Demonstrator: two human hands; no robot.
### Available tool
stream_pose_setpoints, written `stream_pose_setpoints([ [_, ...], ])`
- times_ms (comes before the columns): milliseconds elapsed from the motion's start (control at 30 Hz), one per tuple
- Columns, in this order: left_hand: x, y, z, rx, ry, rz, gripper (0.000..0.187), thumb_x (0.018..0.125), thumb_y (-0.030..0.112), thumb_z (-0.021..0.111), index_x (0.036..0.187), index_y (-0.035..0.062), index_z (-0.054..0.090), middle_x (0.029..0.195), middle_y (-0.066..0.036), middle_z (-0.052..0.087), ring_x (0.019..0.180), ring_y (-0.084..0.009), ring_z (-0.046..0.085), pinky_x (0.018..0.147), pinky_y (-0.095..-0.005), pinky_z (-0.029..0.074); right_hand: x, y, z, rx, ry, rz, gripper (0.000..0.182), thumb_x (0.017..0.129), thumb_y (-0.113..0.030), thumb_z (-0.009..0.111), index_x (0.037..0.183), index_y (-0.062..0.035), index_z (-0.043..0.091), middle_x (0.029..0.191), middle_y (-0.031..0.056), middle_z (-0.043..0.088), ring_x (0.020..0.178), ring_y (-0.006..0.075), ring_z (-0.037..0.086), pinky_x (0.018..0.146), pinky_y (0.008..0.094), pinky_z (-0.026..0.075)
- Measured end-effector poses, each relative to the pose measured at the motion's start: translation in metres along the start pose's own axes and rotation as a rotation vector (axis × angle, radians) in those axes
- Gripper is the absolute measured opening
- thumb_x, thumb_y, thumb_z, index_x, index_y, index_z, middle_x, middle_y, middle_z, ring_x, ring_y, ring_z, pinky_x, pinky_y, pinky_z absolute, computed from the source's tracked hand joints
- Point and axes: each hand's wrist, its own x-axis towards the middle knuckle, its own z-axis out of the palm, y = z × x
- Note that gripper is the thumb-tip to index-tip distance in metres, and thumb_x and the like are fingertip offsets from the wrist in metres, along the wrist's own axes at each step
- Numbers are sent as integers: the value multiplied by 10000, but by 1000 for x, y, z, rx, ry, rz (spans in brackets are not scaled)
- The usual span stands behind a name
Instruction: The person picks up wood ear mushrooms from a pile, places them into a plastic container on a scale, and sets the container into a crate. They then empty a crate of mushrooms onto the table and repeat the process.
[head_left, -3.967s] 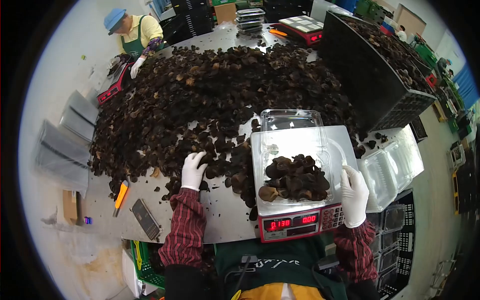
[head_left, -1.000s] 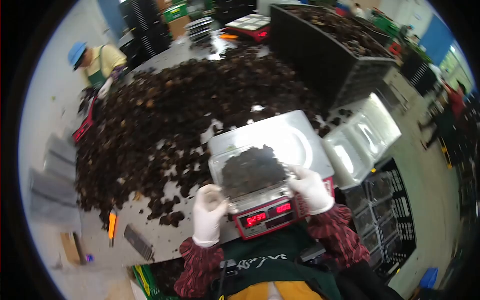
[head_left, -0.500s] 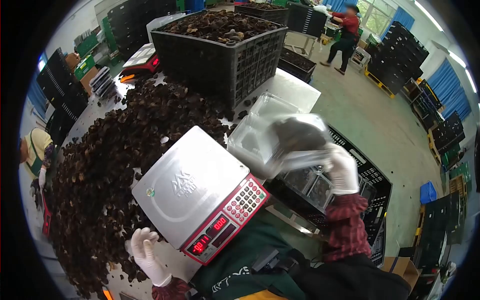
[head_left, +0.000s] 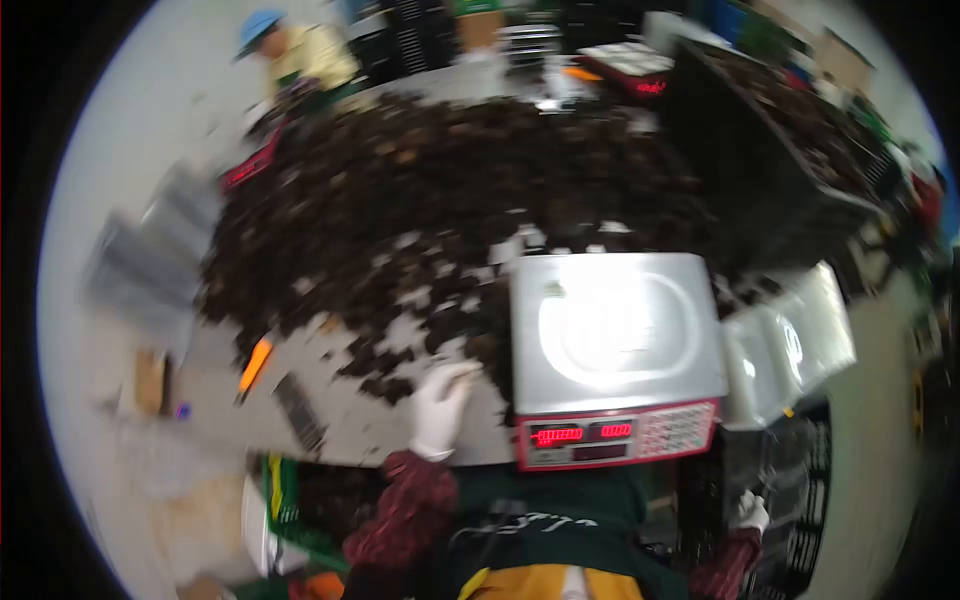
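Observation:
My left hand [head_left: 438, 408], in a white glove, is above the table's bare front part beside the dark dried pile [head_left: 470, 180]. Its fingers are loosely bent and apart, with nothing visible between them. To its right sits a red and silver scale [head_left: 618, 335] with an empty pan and lit red digits. My right hand [head_left: 752, 512], also gloved, is low at the right over a black crate [head_left: 812, 500] holding clear packs. Motion blur hides its fingers and anything they hold. Clear plastic trays [head_left: 790, 350] stand right of the scale.
An orange-handled tool [head_left: 256, 368] and a dark flat object [head_left: 299, 410] lie at the table's front left. A large black crate [head_left: 770, 160] of dark pieces stands back right. A person in a blue cap [head_left: 263, 30] works by another scale [head_left: 255, 162] at back left.
The view has swung left. The dark filled pack my right hand was moving by the trays is out of sight, and that hand is now lower, over the crate. My left hand remains left of the scale.

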Motion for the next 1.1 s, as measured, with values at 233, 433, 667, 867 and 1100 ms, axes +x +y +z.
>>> stream_pose_setpoints([
  [233, -14, -31, -17, 514, 111, 290, 249, 769, 44, 636, 1014, 84, 658, 1102, -112, 587, 1057, -310, 535, 909, -399, 426, -150, -195, 238, -663, 82, -922, 362, 996, -282, 424, 1030, 25, 613, 842, 68, 591, 710, 155, 530, 652, 275, 423],
  [433, 10, -77, -83, 851, 454, 73, 427, 752, 160, 684, 1170, 123, 608, 1355, -205, 423, 1237, -413, 378, 1033, -483, 308, -200, -200, 325, -1099, -260, -1485, 302, 993, -237, 442, 1073, 33, 553, 922, 167, 528, 878, 286, 518, 810, 350, 412],
  [667, 19, -84, -59, 891, 49, 122, 490, 775, 358, 674, 1230, 202, 582, 1378, -144, 422, 1303, -366, 330, 1069, -554, 204, -209, -198, 339, -1158, -492, -1124, 321, 993, -259, 425, 979, 38, 545, 827, 166, 523, 751, 291, 505, 723, 360, 423],
  [867, 72, -63, -60, 678, 56, 333, 409, 792, 261, 664, 1189, 183, 605, 1305, -112, 500, 1255, -326, 410, 1045, -494, 287, -207, -190, 350, -1201, -446, -1246, 118, 902, -76, 535, 940, 35, 541, 808, 157, 526, 732, 289, 506, 700, 359, 424],
  [1100, 156, -108, -94, 870, 59, -205, 557, 775, 538, 616, 1263, 277, 551, 1386, -172, 393, 1301, -433, 291, 1028, -597, 257, -212, -195, 359, -1215, -280, -1208, 185, 841, -103, 630, 794, 35, 516, 657, 141, 489, 613, 236, 468, 611, 360, 419],
])
